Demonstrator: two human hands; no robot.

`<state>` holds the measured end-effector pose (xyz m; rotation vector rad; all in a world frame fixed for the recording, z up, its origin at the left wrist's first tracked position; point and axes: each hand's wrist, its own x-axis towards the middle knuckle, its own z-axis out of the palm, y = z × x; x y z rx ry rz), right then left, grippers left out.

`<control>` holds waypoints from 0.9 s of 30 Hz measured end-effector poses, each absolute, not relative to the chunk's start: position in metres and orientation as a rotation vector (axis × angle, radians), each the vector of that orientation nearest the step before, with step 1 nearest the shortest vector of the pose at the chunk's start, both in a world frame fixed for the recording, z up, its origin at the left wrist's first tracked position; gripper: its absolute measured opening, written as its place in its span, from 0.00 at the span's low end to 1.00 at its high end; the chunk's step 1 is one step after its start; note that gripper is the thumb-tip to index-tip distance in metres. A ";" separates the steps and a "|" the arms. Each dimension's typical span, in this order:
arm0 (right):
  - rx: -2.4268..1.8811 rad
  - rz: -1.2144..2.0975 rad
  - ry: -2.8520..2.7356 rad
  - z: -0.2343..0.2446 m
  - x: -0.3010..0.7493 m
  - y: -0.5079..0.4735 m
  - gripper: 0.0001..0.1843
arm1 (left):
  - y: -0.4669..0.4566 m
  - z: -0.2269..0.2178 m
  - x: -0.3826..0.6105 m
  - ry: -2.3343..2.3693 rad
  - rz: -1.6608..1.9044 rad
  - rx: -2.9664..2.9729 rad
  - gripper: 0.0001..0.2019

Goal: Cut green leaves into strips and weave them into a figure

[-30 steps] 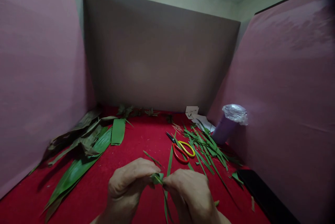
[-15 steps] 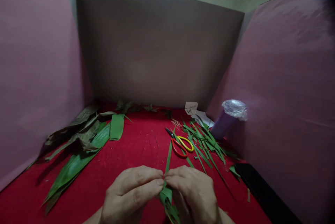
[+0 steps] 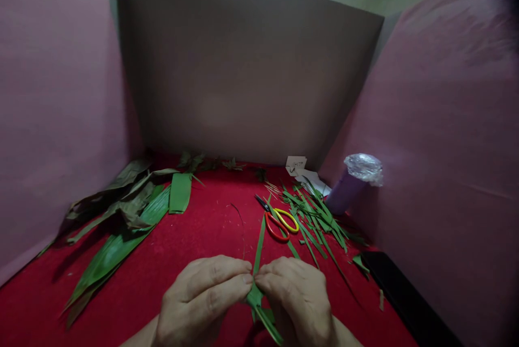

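Note:
At the bottom middle, my left hand (image 3: 206, 298) and my right hand (image 3: 294, 295) meet fingertip to fingertip. Both pinch a folded green leaf strip (image 3: 255, 298); its lower end hangs out between the palms, and a narrow end points away across the cloth. The fingers partly hide its folds. Just beyond the right hand lie scissors (image 3: 277, 221) with one red and one yellow handle, over a thin leaf strip.
Many cut leaf strips (image 3: 316, 217) lie at right, near a purple container (image 3: 344, 193) topped with clear plastic. Large green leaves (image 3: 117, 258) and dried leaves (image 3: 133, 206) lie left. A black flat object (image 3: 409, 298) sits at the right edge; pink walls (image 3: 438, 136) enclose the sides.
The held leaf piece has turned between my fingers, so its lower part now shows a long edge instead of the rolled folds. Both hands stay nearly in place.

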<state>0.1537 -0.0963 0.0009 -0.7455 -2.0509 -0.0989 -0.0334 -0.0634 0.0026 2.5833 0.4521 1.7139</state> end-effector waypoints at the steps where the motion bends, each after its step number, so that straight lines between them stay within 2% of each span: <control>1: -0.750 -0.095 -2.052 0.001 0.154 -0.097 0.11 | -0.064 0.003 -0.034 0.445 1.702 2.592 0.09; 8: -0.720 -0.144 -2.043 0.010 0.153 -0.100 0.14 | -0.067 -0.001 -0.042 0.341 1.572 2.671 0.13; 11: -0.746 -0.109 -2.033 0.012 0.152 -0.101 0.09 | -0.067 0.001 -0.035 0.409 1.628 2.517 0.13; 13: -0.825 0.091 -1.959 0.012 0.151 -0.101 0.06 | -0.064 0.005 -0.025 0.433 1.556 2.312 0.10; 16: -0.998 0.588 -1.785 0.012 0.149 -0.098 0.07 | -0.058 0.009 -0.012 0.641 1.287 1.761 0.04; 19: -1.108 0.935 -1.614 0.008 0.148 -0.090 0.11 | -0.050 0.008 -0.004 0.763 1.022 1.284 0.08; 23: -1.143 1.085 -1.485 -0.001 0.147 -0.082 0.14 | -0.043 0.002 -0.004 0.723 0.902 1.067 0.11; 27: -1.162 1.097 -1.477 -0.004 0.148 -0.078 0.14 | -0.042 -0.003 -0.007 0.671 0.868 1.021 0.10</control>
